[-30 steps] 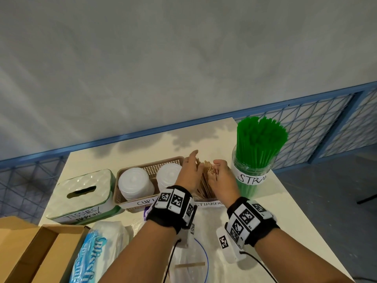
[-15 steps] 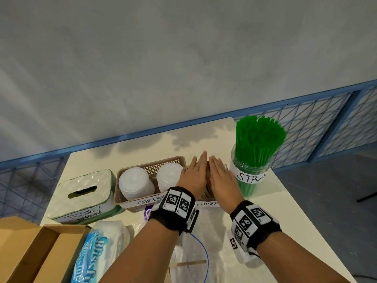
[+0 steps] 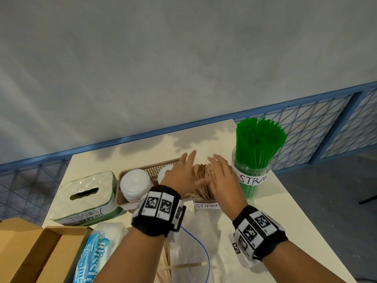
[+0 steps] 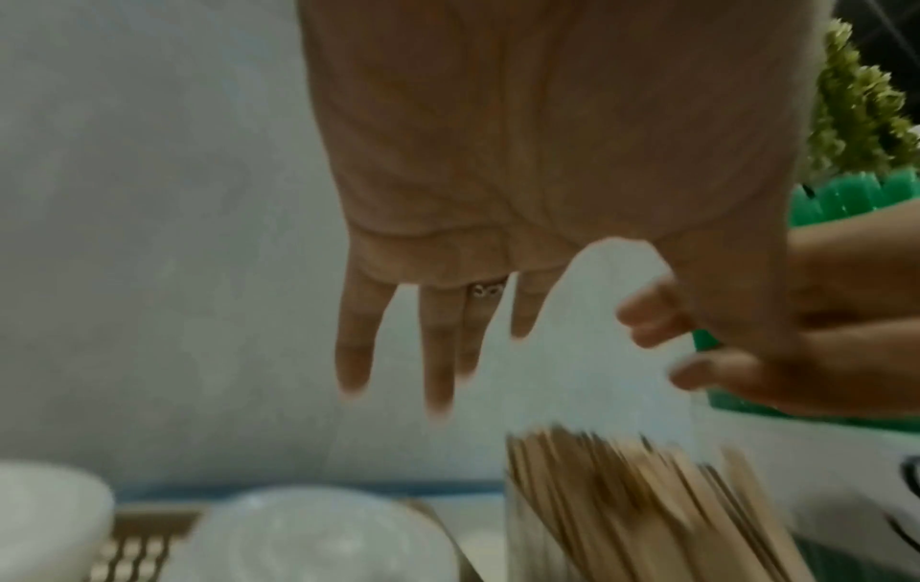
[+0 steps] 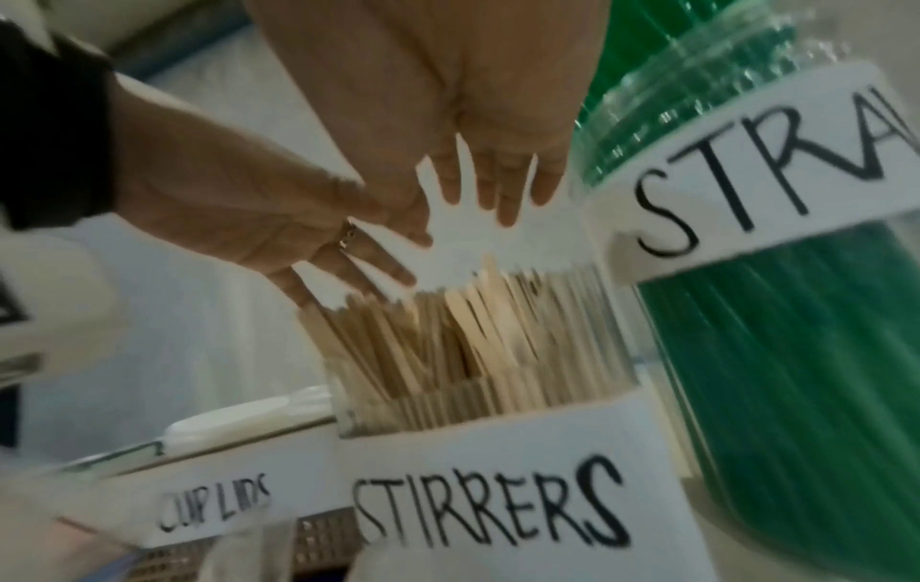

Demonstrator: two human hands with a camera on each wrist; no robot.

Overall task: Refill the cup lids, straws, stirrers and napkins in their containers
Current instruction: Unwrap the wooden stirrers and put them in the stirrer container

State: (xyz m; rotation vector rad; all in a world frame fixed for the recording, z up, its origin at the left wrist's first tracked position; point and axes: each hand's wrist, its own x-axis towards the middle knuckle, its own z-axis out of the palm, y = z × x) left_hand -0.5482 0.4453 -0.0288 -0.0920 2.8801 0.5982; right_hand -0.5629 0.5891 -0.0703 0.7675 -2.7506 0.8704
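Note:
A clear container labelled STIRRERS (image 3: 207, 205) (image 5: 488, 500) stands full of wooden stirrers (image 3: 202, 172) (image 5: 448, 334) (image 4: 622, 492). My left hand (image 3: 184, 172) (image 4: 438, 346) and right hand (image 3: 222, 174) (image 5: 497, 185) are over the stirrer tops, one on each side, fingers straight and spread, holding nothing. Whether they touch the sticks I cannot tell. To the right stands a jar of green straws (image 3: 253, 174) (image 5: 771, 275). To the left a basket labelled CUP LIDS (image 3: 151, 170) holds white lid stacks (image 3: 134, 182).
A tissue box (image 3: 85, 197) sits at the left of the table. Nearer me lie a wrapped tissue pack (image 3: 95, 254), an open cardboard box (image 3: 30, 252) and a clear plastic bag (image 3: 189, 250) with a few loose stirrers (image 3: 183, 265). The table's right edge is close to the straw jar.
A second ago my fingers were bunched at the stirrer tops, then both hands lay flat together over them. Now the hands have parted and the sticks show between them.

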